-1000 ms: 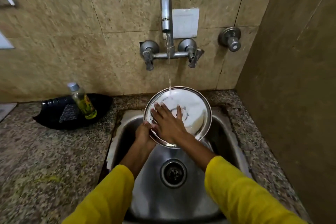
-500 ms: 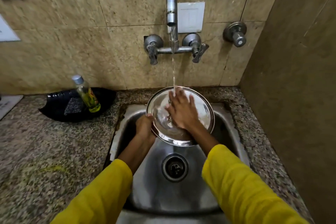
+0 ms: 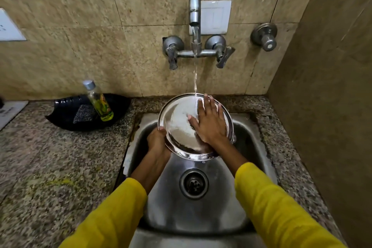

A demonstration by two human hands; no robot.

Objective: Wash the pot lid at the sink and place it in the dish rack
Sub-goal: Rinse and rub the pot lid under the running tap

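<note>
Round stainless-steel pot lid [image 3: 181, 127] tilted over the steel sink [image 3: 201, 213] under running water, left hand [image 3: 157, 143] clamped on its left rim, right hand [image 3: 209, 123] spread flat across its face.

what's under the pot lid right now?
The pot lid is held tilted over the sink; below its lower rim sits the drain. The left hand holds its left edge. The lid hides the basin directly behind it.

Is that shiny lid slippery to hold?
Probably, yes: the lid is smooth metal with water running over it. The left hand grips its rim, which likely helps. It looks stiff, so it shouldn't bend.
</note>
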